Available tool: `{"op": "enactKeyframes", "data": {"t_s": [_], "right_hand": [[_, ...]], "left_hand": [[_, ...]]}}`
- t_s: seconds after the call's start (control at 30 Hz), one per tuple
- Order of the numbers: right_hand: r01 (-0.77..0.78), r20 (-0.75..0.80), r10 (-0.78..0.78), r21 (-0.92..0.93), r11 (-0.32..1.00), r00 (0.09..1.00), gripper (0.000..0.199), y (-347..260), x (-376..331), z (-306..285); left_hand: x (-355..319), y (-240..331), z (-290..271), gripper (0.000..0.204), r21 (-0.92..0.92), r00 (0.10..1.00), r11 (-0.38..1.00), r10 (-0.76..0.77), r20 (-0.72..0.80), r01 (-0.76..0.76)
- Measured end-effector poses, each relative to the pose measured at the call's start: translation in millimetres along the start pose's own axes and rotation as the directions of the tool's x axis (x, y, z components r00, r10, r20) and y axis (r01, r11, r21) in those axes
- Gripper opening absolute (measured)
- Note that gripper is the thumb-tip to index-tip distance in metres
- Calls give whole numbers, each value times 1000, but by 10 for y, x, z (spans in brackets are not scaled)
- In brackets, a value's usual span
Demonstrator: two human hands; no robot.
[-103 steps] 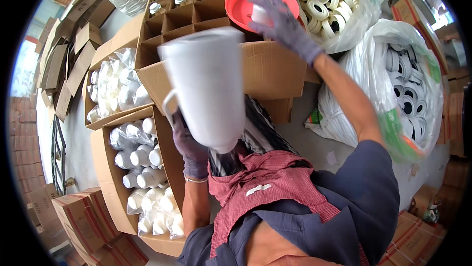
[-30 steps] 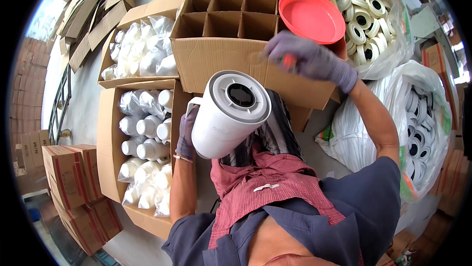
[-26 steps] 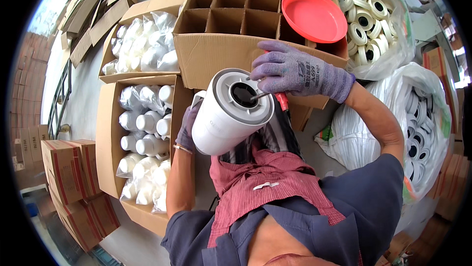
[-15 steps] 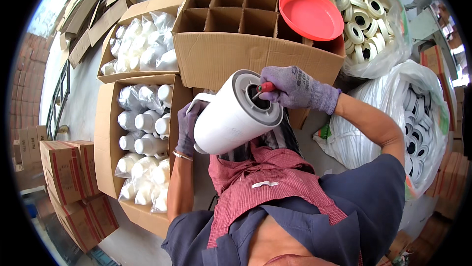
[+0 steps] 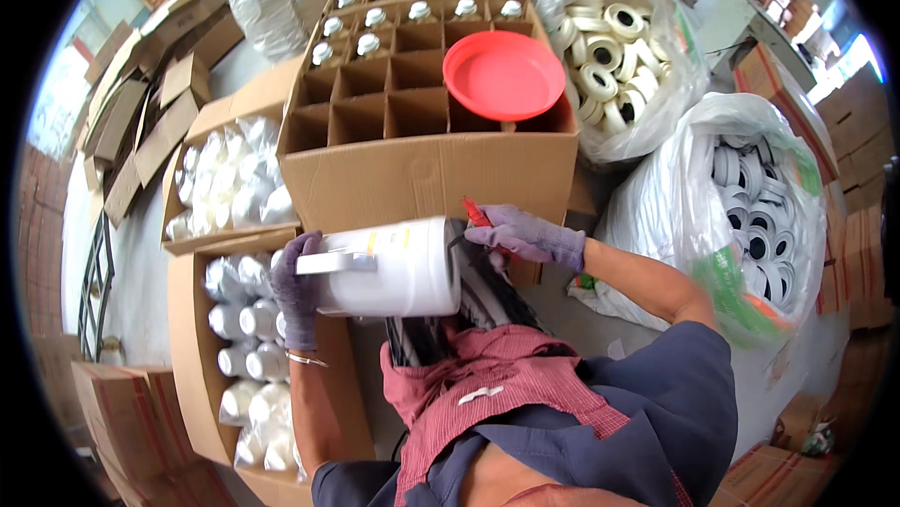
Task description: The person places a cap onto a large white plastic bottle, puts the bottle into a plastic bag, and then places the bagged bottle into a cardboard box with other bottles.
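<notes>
A white jug (image 5: pixel 398 273) with a side handle lies nearly level over my lap, its rimmed end turned to the right. My left hand (image 5: pixel 297 291), in a purple-grey knit glove, is closed on the jug's left end by the handle. Just off the rimmed end, my right hand (image 5: pixel 530 233), gloved alike, is closed around a red-handled tool (image 5: pixel 475 213). Part of the tool sticks up past the fingers, and its kind is unclear. The jug's opening is turned away from view.
Ahead stands a divided carton (image 5: pixel 427 174) with silvery bottles at its far side and a red round tray (image 5: pixel 504 76) on top. Cartons of bagged white bottles (image 5: pixel 258 320) are at left. Clear sacks of cream rings (image 5: pixel 614 57) and grey rings (image 5: pixel 755 216) stand at right.
The jug has swung from tilted toward me to nearly level, rimmed end rightward. My right hand and the red-handled tool have come out of the jug's opening. The view has shifted.
</notes>
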State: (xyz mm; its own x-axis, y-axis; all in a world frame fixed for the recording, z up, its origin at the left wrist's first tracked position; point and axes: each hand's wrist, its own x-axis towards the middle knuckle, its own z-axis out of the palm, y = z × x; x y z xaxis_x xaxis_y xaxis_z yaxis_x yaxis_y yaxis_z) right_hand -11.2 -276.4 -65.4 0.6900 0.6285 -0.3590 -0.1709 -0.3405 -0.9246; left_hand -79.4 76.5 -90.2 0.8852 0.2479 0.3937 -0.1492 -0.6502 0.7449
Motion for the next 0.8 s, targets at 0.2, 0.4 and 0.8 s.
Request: {"op": "enactKeyframes", "data": {"t_s": [0.2,0.4,0.8], "right_hand": [[157,-381,-612,-749,644,692,25,-365,506,-1076],[-377,-552,-439,-823,426,709,27,132,1258,-2110],[608,352,-496,-472,638,794,54,-266,837,179]], "left_hand": [[381,597,118,20,-41,616,688,673,409,-724],[-6,1049,749,37,-56,396,524,706,588,-850],[-966,822,886,92,-395,981,919,87,171,-13]]}}
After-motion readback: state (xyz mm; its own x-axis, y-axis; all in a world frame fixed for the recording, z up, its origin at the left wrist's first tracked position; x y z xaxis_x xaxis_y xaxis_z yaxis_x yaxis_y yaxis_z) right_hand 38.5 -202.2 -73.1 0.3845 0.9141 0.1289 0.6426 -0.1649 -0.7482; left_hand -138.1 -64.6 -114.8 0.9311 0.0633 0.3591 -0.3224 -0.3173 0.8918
